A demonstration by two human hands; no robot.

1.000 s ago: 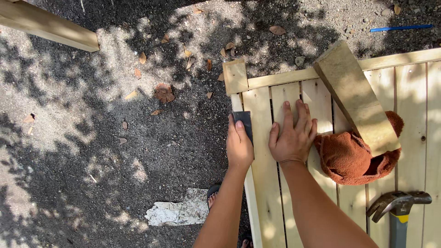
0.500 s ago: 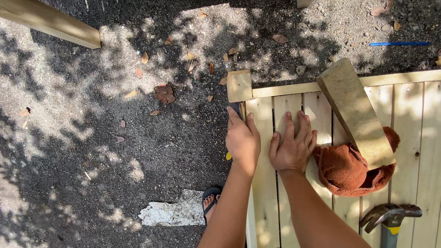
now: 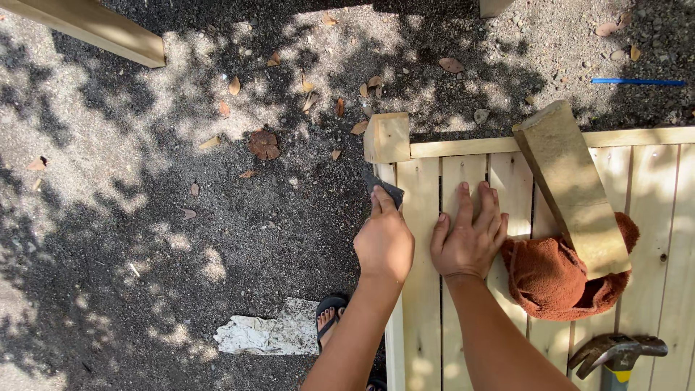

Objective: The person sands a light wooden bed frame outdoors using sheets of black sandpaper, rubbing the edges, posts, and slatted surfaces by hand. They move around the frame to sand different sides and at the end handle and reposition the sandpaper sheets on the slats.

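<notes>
My left hand (image 3: 384, 242) grips a dark sheet of sandpaper (image 3: 382, 188) and presses it against the left edge of a pale wooden slatted panel (image 3: 420, 304). My right hand (image 3: 469, 235) lies flat, fingers spread, on the slats just to the right of it. The panel's corner post (image 3: 386, 137) stands just beyond the sandpaper.
A loose wooden block (image 3: 572, 185) leans across the slats onto a rust-brown cloth (image 3: 561, 275). A hammer (image 3: 615, 353) lies at the lower right. My sandalled foot (image 3: 329, 318) stands on gravel beside a white scrap (image 3: 264, 334). A beam (image 3: 94, 25) crosses the top left, a blue pencil (image 3: 637, 82) the top right.
My left hand has slid with the sandpaper along the panel's left edge toward the corner post. My right hand stays flat on the slats.
</notes>
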